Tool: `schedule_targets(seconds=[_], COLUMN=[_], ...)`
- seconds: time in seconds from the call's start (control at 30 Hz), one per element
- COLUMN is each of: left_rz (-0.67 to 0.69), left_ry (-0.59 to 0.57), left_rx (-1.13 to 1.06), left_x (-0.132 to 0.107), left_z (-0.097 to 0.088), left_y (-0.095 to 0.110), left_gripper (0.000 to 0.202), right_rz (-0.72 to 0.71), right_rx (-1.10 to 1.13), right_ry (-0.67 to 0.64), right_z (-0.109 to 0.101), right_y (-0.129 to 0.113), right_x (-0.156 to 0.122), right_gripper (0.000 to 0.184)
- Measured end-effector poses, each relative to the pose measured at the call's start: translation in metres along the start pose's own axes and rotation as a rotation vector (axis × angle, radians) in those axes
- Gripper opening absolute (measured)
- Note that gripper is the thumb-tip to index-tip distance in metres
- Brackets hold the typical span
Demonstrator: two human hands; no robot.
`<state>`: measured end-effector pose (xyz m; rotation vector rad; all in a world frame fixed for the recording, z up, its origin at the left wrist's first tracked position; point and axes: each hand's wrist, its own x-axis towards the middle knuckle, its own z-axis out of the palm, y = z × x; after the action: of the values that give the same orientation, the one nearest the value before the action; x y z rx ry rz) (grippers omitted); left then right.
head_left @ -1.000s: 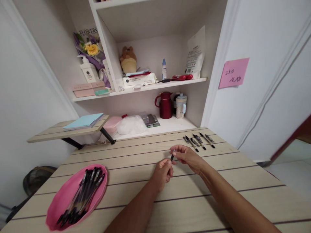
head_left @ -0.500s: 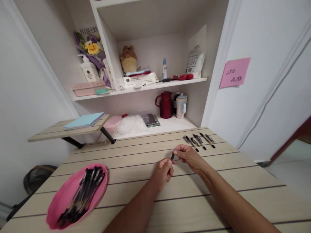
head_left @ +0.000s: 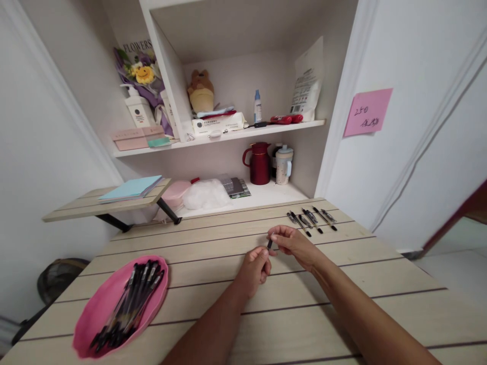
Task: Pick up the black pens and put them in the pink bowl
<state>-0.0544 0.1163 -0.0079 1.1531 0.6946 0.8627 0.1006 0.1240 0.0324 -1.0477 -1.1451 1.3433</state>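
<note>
Between my two hands, above the middle of the table, is a short dark length of a black pen [head_left: 270, 244]. My left hand [head_left: 255, 268] is closed around its lower end, hiding most of that part. The fingertips of my right hand [head_left: 289, 242] pinch the upper end. To the right, pens [head_left: 312, 219] and clear pen pieces lie in small groups on the wooden table [head_left: 213, 284]. A pink scalloped tray [head_left: 95, 309] at the left holds a heap of black pens [head_left: 131, 304].
A small raised stand [head_left: 114, 200] carries blue paper [head_left: 131, 188] at the back left. Behind the table, white shelves hold a red jug [head_left: 260, 165], a cup [head_left: 283, 166] and a white bundle [head_left: 207, 194]. A pink note [head_left: 368, 112] hangs on the right wall.
My right fingers have shifted very slightly up and left, and a bit more of the dark pen shows between my hands. Everything else stays as it was.
</note>
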Motion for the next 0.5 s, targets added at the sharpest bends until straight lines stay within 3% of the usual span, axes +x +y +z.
schedule_targets(seconds=[0.3, 0.5], left_rz=[-0.019, -0.021], left_ry=[0.008, 0.009], left_rx=[-0.006, -0.011], left_x=[0.0019, 0.0018], left_z=[-0.0019, -0.0016], left_y=[-0.0019, -0.0027], left_gripper=[0.038, 0.039], right_rz=[0.013, 0.034], right_rx=[-0.001, 0.000], right_ry=[0.042, 0.009], right_z=[-0.0004, -0.0007], right_y=[0.0015, -0.0009], right_x=[0.0011, -0.0002], right_gripper=[0.026, 0.033])
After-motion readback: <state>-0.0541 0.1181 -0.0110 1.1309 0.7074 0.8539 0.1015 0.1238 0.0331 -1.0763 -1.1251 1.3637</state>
